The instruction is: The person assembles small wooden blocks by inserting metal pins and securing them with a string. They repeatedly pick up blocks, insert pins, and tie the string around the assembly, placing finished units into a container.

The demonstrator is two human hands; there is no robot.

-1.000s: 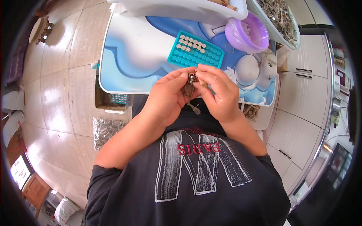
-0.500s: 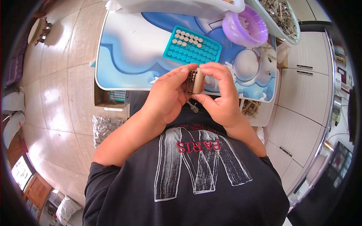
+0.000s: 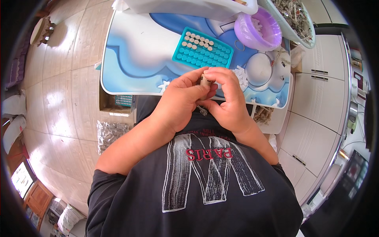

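Observation:
Both hands meet in front of my chest, at the near edge of the table. My left hand [image 3: 181,94] is closed round a small beige cylindrical part [image 3: 205,81], thumb across its front. My right hand [image 3: 229,94] pinches the same part, with its index finger over the top and its thumb below. Fingers hide most of the part, and its exact kind does not show. A short bundle of thin wire [image 3: 202,111] hangs under the hands. Just beyond them lies a teal tray [image 3: 179,59] of round cells, several holding whitish round pieces in the far left rows.
The table [image 3: 134,75] has a blue-and-white top. On its far side stand a white bin [image 3: 189,8], a purple bowl [image 3: 246,33] lined with plastic and a pale green basket [image 3: 312,39] of tangled scraps. White pieces [image 3: 241,77] lie right of my hands. A box [image 3: 106,103] sits below left.
The beige part has turned within my hands. The dark side with small contacts, visible before, is now mostly covered by my fingers, and my left thumb has moved across the front.

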